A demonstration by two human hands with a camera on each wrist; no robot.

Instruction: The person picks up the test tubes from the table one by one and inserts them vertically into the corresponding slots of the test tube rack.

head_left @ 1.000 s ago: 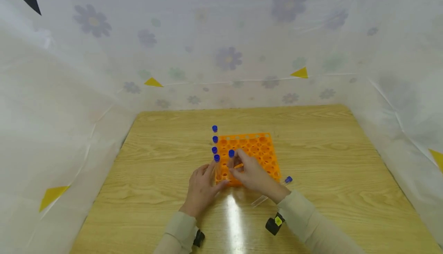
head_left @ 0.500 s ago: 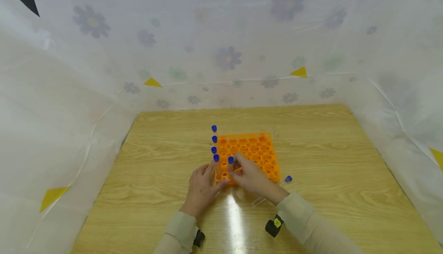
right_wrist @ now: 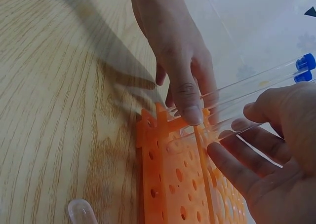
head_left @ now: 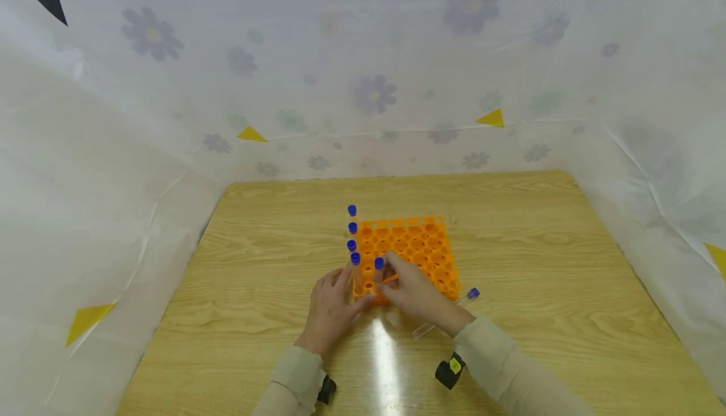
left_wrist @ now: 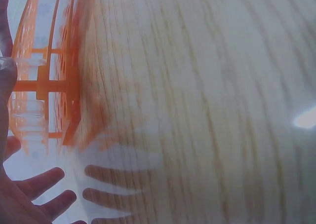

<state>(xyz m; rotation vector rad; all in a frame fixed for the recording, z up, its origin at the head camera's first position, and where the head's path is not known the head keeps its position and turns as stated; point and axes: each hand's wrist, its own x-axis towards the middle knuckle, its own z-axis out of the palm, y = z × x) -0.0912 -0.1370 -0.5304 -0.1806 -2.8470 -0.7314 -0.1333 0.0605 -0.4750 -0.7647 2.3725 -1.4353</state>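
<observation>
A clear test tube with a blue cap [head_left: 379,263] is pinched between the thumb and fingers of my right hand [head_left: 416,287]. It stands in the orange test tube rack [head_left: 420,246], near the front left; in the right wrist view its rounded end [right_wrist: 174,147] shows below the rack's top layer. My left hand [head_left: 329,309] touches the rack's front left corner, thumb on the edge, other fingers straight and spread in the left wrist view. Several blue-capped tubes [head_left: 355,258] stand upright along the rack's left side.
One more capped tube [head_left: 473,293] lies on the wooden table [head_left: 527,246] right of the rack, partly under my right wrist. Its rounded end [right_wrist: 82,213] appears in the right wrist view. Pale flowered sheeting [head_left: 317,88] encloses the back and sides.
The tube in my right hand has gone down into the rack, its cap dropping lower within the first half second. The left hand and the rack hold still.
</observation>
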